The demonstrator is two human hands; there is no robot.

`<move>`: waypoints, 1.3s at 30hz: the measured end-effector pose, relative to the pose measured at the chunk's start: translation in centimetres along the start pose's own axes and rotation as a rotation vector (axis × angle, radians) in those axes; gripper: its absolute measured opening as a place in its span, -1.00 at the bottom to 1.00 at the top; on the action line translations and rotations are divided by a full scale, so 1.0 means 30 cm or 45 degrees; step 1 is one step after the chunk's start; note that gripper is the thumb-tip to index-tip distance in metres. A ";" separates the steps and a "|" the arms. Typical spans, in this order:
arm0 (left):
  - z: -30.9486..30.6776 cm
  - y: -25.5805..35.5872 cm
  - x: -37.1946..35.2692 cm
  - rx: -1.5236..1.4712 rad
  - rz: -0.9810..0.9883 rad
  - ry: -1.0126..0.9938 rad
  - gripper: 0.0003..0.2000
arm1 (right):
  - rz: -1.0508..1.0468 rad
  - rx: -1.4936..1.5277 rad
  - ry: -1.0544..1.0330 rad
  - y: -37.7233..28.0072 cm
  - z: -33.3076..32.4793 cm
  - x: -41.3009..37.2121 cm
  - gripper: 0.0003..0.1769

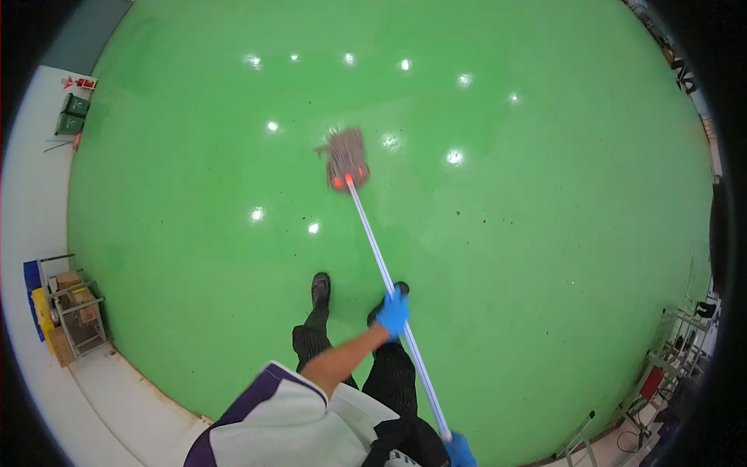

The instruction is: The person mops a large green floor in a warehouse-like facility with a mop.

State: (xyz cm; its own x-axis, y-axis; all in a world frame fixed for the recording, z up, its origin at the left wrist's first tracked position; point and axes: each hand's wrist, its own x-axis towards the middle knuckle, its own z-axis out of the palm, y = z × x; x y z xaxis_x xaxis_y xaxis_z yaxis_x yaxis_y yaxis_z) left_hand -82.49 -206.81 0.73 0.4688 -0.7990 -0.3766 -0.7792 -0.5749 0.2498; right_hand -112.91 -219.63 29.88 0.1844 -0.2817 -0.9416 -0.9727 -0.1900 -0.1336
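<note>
A mop with a grey-brown string head [346, 156] and orange fittings rests on the green floor ahead of me. Its long pale handle [369, 233] slants down toward my body at the lower right. My left hand [394, 313], in a blue glove, is wrapped round the middle of the handle, above my shoe. At the handle's lower end, near the bottom edge of the view, my right hand [459, 450], also blue-gloved, is closed on it and partly cut off by the frame.
Green bins [71, 114] stand by the left wall. A metal rack [78, 303] with cardboard boxes is at the lower left. Metal frames and equipment [654, 377] line the lower right edge. Small dark specks [484, 221] dot the shiny floor [545, 296].
</note>
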 end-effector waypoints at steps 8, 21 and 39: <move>0.014 -0.049 0.065 -0.087 0.058 -0.088 -0.77 | 0.119 0.004 0.037 -0.116 0.028 0.106 -0.63; -0.012 0.299 0.123 -0.114 0.152 -0.076 -0.71 | -0.020 0.026 0.182 0.010 -0.136 -0.114 -0.58; -0.058 0.046 0.489 0.150 0.098 0.092 -0.74 | 0.103 0.387 0.004 -0.296 -0.124 0.084 -0.70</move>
State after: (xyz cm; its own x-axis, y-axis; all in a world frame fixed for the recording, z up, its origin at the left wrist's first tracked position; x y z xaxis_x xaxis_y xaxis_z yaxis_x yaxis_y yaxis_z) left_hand -75.97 -219.64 -2.91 0.4314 -0.8529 -0.2940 -0.8552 -0.4904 0.1676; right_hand -103.30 -222.14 29.85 0.1048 -0.2877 -0.9520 -0.9818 0.1226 -0.1451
